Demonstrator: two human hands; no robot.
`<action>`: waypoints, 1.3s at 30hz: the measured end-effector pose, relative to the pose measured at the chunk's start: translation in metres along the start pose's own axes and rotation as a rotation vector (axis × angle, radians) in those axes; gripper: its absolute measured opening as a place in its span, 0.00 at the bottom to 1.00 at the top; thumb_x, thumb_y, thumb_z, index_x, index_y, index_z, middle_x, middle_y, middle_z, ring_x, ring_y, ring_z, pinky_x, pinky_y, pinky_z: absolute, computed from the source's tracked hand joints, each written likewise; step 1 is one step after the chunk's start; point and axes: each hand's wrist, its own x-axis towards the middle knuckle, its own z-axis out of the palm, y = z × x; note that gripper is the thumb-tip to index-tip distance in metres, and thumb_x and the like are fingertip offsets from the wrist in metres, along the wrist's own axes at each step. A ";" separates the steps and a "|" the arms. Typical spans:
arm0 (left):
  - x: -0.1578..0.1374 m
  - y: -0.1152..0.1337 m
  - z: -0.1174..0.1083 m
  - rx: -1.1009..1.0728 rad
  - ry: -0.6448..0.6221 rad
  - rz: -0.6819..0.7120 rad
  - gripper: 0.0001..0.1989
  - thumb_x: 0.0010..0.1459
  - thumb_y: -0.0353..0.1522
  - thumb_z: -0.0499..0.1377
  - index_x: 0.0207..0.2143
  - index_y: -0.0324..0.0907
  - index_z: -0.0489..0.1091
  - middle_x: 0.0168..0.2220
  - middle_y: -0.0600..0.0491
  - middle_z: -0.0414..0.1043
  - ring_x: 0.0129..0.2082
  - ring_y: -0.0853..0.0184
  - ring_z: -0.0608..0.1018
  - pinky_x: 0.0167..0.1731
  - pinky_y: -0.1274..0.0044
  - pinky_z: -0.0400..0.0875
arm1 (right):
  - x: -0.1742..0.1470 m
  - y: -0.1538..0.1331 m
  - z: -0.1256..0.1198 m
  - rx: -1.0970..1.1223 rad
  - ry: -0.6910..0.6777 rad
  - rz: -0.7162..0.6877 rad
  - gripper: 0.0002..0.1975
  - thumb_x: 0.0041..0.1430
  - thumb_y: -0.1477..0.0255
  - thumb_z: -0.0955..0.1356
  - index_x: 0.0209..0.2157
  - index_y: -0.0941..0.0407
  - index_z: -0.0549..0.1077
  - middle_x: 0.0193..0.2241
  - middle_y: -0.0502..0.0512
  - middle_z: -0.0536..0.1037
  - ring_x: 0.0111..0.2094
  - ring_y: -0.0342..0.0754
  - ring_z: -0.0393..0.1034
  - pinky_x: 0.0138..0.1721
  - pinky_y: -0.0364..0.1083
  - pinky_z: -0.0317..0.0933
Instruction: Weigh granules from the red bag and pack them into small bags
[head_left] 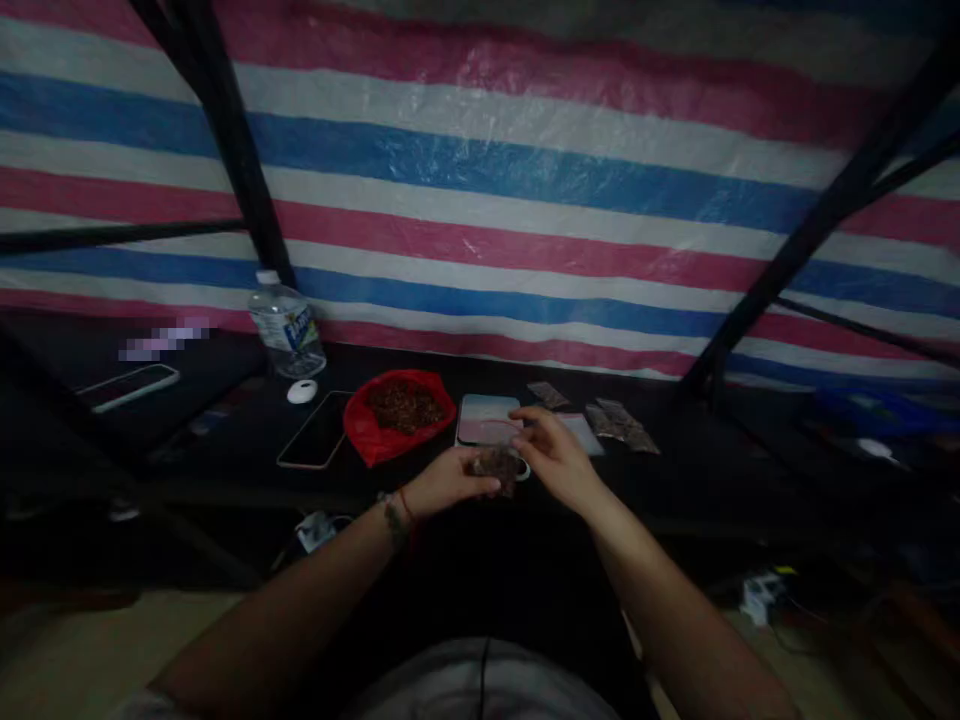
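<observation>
with my left hand point(448, 480) i hold a small clear bag point(504, 468) of brown bits at the edge of the desk point(240, 440); whether my right hand point(559, 455) grips its top, i cannot tell.

The left hand point(456, 478) partly covered the small bag point(504, 468), whose contents were too blurred to identify, and pixelation obscured an item point(166, 340) at left.
</observation>
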 end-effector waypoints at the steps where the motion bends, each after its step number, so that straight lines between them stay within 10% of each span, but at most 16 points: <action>1: 0.000 0.001 0.000 0.019 0.018 -0.005 0.19 0.49 0.39 0.64 0.41 0.36 0.73 0.33 0.51 0.76 0.29 0.71 0.74 0.30 0.81 0.65 | 0.002 0.004 0.001 -0.004 -0.016 0.042 0.22 0.53 0.67 0.68 0.50 0.53 0.67 0.45 0.57 0.72 0.33 0.44 0.69 0.33 0.44 0.64; 8: -0.001 0.004 0.005 0.018 0.077 0.018 0.18 0.51 0.41 0.62 0.38 0.35 0.75 0.34 0.48 0.77 0.32 0.66 0.77 0.35 0.77 0.69 | 0.008 0.022 0.003 0.014 -0.125 0.106 0.09 0.54 0.65 0.67 0.29 0.57 0.74 0.24 0.50 0.74 0.26 0.44 0.67 0.29 0.43 0.61; 26: -0.002 0.005 0.010 0.135 0.222 0.050 0.16 0.48 0.36 0.65 0.38 0.37 0.75 0.37 0.47 0.78 0.37 0.61 0.79 0.42 0.71 0.71 | 0.008 0.009 0.006 0.119 0.094 0.152 0.10 0.47 0.65 0.71 0.28 0.57 0.76 0.24 0.52 0.76 0.26 0.45 0.67 0.29 0.43 0.61; 39: -0.006 0.018 -0.005 0.215 0.613 0.265 0.10 0.48 0.37 0.63 0.30 0.38 0.73 0.28 0.52 0.75 0.28 0.68 0.76 0.29 0.78 0.70 | 0.008 0.009 0.005 0.058 0.070 0.117 0.08 0.49 0.66 0.70 0.28 0.57 0.75 0.23 0.51 0.75 0.25 0.44 0.66 0.28 0.42 0.60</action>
